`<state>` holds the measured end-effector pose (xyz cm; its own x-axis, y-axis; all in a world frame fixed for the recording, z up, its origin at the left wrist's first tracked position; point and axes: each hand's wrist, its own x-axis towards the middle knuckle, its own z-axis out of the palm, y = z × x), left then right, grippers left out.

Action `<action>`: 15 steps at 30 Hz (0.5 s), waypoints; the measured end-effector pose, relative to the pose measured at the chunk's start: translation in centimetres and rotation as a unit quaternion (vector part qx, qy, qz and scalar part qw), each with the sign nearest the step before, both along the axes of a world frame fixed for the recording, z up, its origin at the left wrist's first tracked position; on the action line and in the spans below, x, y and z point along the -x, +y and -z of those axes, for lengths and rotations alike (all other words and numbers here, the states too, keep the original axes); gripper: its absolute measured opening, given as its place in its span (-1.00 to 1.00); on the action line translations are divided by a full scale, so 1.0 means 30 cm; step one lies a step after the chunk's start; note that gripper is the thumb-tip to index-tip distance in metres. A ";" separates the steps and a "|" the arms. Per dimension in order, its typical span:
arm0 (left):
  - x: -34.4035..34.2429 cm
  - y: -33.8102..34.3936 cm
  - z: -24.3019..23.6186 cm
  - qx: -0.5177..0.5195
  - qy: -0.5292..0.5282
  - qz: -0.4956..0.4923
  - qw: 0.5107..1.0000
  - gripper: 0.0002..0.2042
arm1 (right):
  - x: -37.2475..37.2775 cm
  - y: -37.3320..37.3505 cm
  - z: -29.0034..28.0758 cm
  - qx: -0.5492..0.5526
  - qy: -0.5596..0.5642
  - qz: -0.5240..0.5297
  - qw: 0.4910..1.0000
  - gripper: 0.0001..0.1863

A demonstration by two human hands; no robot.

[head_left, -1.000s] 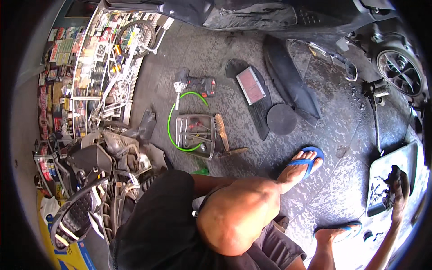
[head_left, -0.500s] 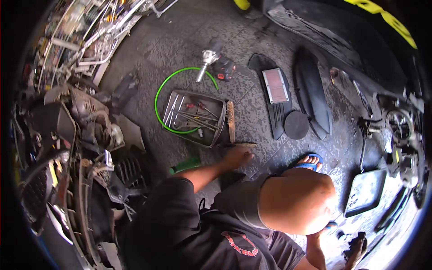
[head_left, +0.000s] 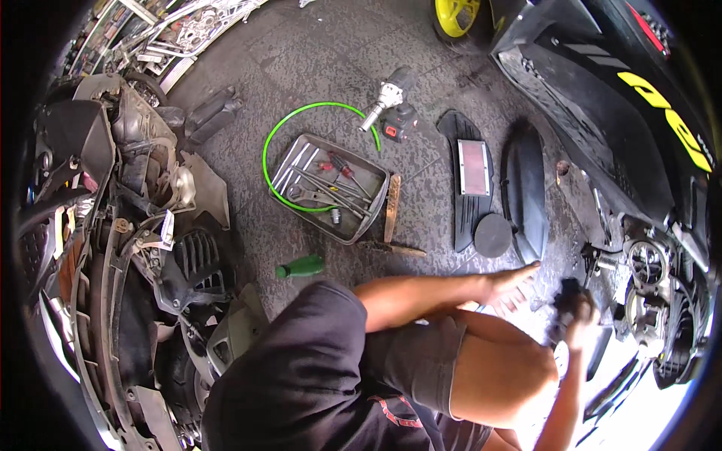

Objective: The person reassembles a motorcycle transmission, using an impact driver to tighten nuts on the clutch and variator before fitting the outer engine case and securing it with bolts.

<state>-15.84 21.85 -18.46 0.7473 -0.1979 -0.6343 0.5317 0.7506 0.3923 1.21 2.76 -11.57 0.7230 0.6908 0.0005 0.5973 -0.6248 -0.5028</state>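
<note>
My left hand reaches across above my bent knee, fingers stretched out and apart, with nothing in it. To its right, my right hand is closed around a dark, lumpy part; blur hides its exact kind. A round black disc lies on the floor just beyond the left hand. Behind the disc are a long black plastic panel with a framed pinkish rectangular filter on it, and a second curved black panel. Partly hidden behind my right hand is a black tray.
A tool tray holds wrenches and screwdrivers, with a green hose looped over it. Nearby lie a cordless impact wrench, a wooden-handled brush and a green bottle. Motorcycle parts crowd the left; a black-and-yellow scooter stands right.
My left hand has moved right, from beside the tool tray to over the knee, and its fingers have spread. My right hand has risen with the dark part. The view has shifted.
</note>
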 end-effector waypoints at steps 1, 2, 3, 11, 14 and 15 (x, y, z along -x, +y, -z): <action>-0.049 -0.028 -0.014 0.094 -0.063 -0.096 0.989 -0.31 | 0.045 0.124 0.058 -0.009 0.021 -0.033 0.999 -0.50; -0.089 -0.051 -0.019 0.205 -0.128 -0.187 0.952 -0.38 | 0.107 0.236 0.120 -0.033 0.049 -0.030 0.998 -0.49; -0.116 -0.032 -0.001 0.177 -0.123 -0.293 0.931 -0.46 | 0.187 0.322 0.181 -0.110 0.064 -0.021 0.992 -0.54; -0.055 -0.009 0.098 0.132 0.037 -0.319 0.938 -0.59 | 0.137 0.530 0.325 -0.505 0.557 0.132 0.646 -0.60; -0.059 0.042 0.084 0.060 0.093 -0.289 0.951 -0.51 | 0.203 0.526 0.303 -0.271 0.232 0.113 0.928 -0.64; -0.057 0.054 0.081 0.030 0.093 -0.332 0.938 -0.50 | 0.266 0.525 0.297 -0.200 0.133 -0.011 0.971 -0.66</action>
<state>-14.12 23.48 -20.88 0.5965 0.2327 -0.7682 -0.0051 0.9581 0.2862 -6.76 18.49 -20.47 0.7198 0.6888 0.0869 0.4231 -0.3360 -0.8415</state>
